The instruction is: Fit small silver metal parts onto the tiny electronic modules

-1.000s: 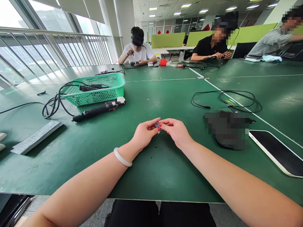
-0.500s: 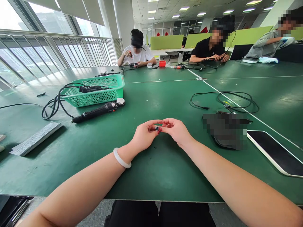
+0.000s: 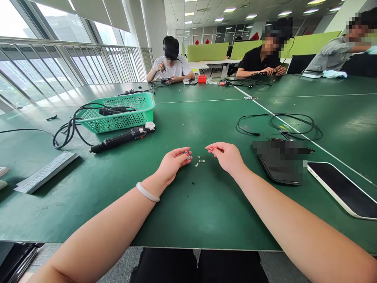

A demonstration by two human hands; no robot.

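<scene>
My left hand (image 3: 172, 165) pinches a small dark and silvery part (image 3: 187, 155) between thumb and fingers; its exact kind is too small to tell. Across a narrow gap, my right hand (image 3: 228, 158) hovers over the table with thumb and fingertips pressed together. Whatever those fingertips may hold cannot be made out. Between the two hands lie a tiny pale rectangular frame (image 3: 202, 161) and a whitish fragment (image 3: 197, 165). Nearer to me, a dark crumb (image 3: 193, 183) rests on the green tabletop (image 3: 206, 220).
To the left are a green basket (image 3: 118, 125) with cables, a black electric screwdriver (image 3: 123, 140) and a stack of paper slips (image 3: 48, 171). A black pouch-like object (image 3: 281, 177), a phone (image 3: 341, 188) and a coiled cable (image 3: 312, 125) lie right. Several people sit beyond.
My hands have come apart, the left moving left with the small part and the right moving right. The pale little pieces between them now show on the table.
</scene>
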